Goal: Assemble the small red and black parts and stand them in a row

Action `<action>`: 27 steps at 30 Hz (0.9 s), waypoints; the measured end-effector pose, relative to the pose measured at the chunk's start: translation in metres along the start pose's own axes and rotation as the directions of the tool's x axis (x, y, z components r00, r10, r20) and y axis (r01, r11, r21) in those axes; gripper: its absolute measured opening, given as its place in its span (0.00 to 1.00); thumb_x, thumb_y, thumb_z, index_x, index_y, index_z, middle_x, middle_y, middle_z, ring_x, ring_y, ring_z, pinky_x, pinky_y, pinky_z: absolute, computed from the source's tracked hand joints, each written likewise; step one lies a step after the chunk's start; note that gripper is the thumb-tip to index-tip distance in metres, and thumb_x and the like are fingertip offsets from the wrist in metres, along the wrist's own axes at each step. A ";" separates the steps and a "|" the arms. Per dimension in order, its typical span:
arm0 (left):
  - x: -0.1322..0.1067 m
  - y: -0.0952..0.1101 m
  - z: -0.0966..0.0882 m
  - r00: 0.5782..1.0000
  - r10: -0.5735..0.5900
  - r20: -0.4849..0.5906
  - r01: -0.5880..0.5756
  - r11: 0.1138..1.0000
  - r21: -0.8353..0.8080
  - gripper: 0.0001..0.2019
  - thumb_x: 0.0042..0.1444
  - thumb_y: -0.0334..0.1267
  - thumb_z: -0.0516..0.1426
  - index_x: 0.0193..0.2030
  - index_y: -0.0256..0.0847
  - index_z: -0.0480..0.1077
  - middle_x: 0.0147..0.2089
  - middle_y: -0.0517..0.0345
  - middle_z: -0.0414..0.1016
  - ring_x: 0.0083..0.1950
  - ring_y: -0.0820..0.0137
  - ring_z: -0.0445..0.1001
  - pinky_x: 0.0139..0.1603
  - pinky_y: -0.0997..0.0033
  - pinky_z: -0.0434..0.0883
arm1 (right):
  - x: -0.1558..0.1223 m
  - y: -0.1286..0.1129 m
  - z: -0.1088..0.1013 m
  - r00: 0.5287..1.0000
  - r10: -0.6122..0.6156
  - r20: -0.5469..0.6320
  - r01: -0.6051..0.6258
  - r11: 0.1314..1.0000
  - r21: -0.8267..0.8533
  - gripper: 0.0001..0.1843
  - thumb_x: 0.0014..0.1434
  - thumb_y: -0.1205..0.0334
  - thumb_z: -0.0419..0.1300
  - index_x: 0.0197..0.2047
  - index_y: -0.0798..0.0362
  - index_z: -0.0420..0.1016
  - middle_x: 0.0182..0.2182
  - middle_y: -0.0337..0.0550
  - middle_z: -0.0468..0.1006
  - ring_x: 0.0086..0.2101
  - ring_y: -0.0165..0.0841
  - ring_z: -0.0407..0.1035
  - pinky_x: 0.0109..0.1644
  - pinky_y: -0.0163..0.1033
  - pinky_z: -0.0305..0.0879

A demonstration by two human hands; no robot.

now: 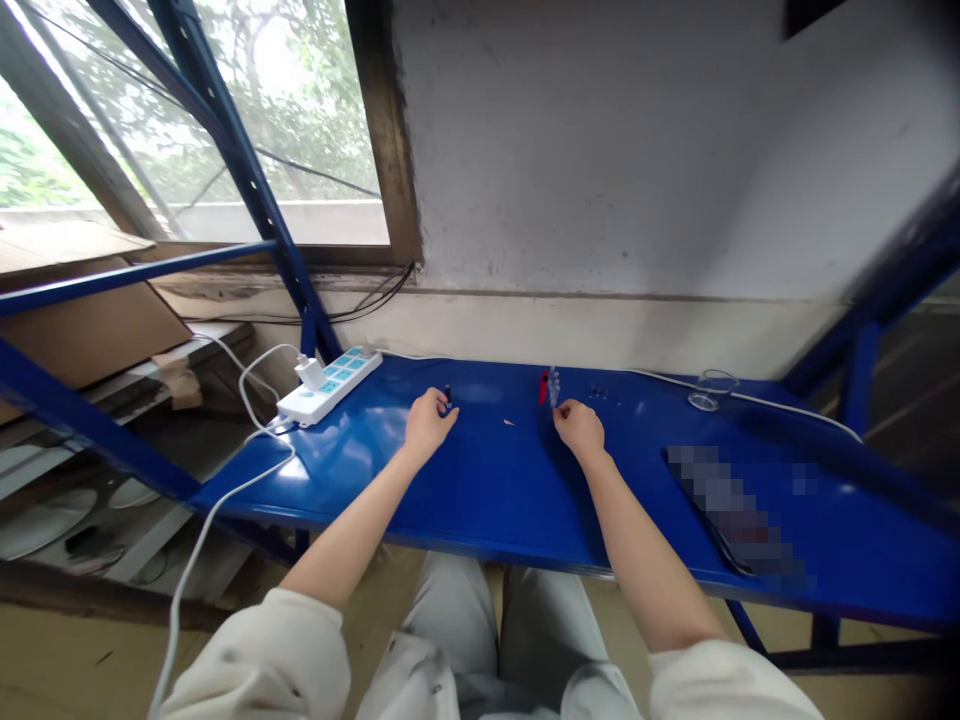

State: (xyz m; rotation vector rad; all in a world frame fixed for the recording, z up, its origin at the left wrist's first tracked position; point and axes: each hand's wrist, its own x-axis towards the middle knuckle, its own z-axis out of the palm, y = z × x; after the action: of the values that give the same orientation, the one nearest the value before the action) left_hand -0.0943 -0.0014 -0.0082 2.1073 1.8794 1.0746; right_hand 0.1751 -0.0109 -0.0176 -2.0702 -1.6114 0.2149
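Pale wall [637,150] backs the blue bench [480,490]. Right of the white power strip [304,406], the left hand [429,424] curls at a small dark piece [448,391]; whether gripped, I cannot tell. Farther right of the power strip, the right hand [582,427] pinches a clear knobbly piece [554,386] beside a red piece [543,388]. The step seems fine handling; the next move calls for steadiness.

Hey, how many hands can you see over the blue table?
2. The left hand is at a small dark object; the right hand is at a clear piece beside a red piece. No others show.
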 end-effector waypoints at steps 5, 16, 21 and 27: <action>-0.016 0.047 0.021 0.909 0.411 0.067 -0.409 0.911 -0.050 0.11 0.56 0.38 0.49 0.44 0.39 0.64 0.36 0.55 0.69 0.39 0.68 0.66 0.41 0.69 0.64 | 0.002 0.002 0.007 0.996 -0.060 -0.064 0.056 0.996 -0.072 0.10 0.53 0.61 0.53 0.35 0.53 0.73 0.35 0.49 0.74 0.37 0.37 0.67 0.33 0.37 0.57; 0.008 0.106 0.085 0.855 0.433 0.287 -0.488 0.859 0.156 0.26 0.58 0.36 0.45 0.63 0.46 0.44 0.54 0.49 0.62 0.50 0.60 0.61 0.44 0.62 0.61 | 0.004 0.000 0.011 0.995 -0.042 -0.094 0.033 0.995 -0.096 0.13 0.54 0.59 0.52 0.40 0.54 0.72 0.40 0.51 0.71 0.42 0.41 0.63 0.38 0.41 0.57; 0.013 0.112 0.093 0.867 0.428 0.255 -0.481 0.854 0.199 0.18 0.58 0.33 0.45 0.55 0.41 0.59 0.46 0.49 0.67 0.47 0.62 0.63 0.44 0.63 0.61 | 0.008 -0.001 0.015 0.996 -0.014 -0.093 0.008 0.998 -0.068 0.13 0.53 0.59 0.52 0.39 0.53 0.72 0.40 0.50 0.72 0.42 0.40 0.63 0.38 0.41 0.57; 0.018 0.107 0.088 0.887 0.435 0.152 -0.451 0.888 0.091 0.08 0.57 0.34 0.48 0.38 0.39 0.67 0.38 0.52 0.69 0.43 0.64 0.65 0.43 0.63 0.62 | 0.011 -0.003 0.017 0.995 0.024 -0.102 -0.028 0.999 -0.046 0.12 0.53 0.58 0.53 0.39 0.52 0.72 0.39 0.48 0.72 0.42 0.39 0.63 0.40 0.41 0.56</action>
State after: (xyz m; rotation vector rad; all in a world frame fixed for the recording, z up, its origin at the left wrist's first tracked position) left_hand 0.0440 0.0227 -0.0098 2.6950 1.4729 0.8785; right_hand 0.1690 0.0046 -0.0286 -2.1034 -1.5436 0.0800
